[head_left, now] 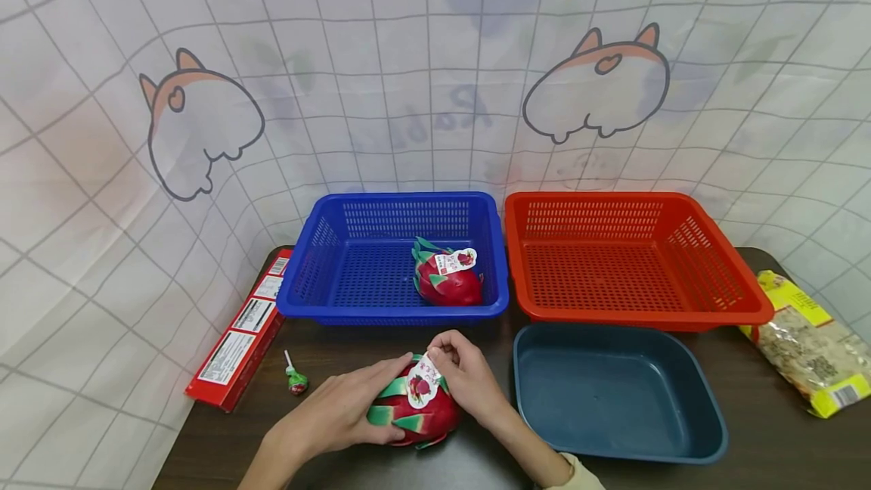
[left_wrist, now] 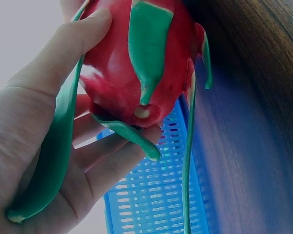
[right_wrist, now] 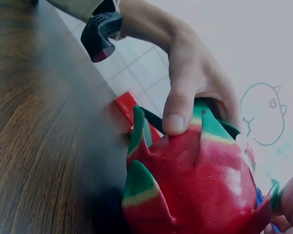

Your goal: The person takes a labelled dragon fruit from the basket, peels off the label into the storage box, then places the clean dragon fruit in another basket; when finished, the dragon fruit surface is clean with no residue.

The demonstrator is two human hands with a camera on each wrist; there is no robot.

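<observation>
At lower centre, I see a left hand clasping a dragon fruit, the right hand pinching its label. Label handling, I judge; the next move calls for steady left-hand support.

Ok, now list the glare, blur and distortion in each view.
Head view: the backdrop shows bent grid lines, from lens or folds, can't tell; soft sheen on the table near the held dragon fruit. Left wrist view: washed-out upper left, bluish haze over the table. Right wrist view: pale highlights on the held dragon fruit, blurred table edge.
</observation>
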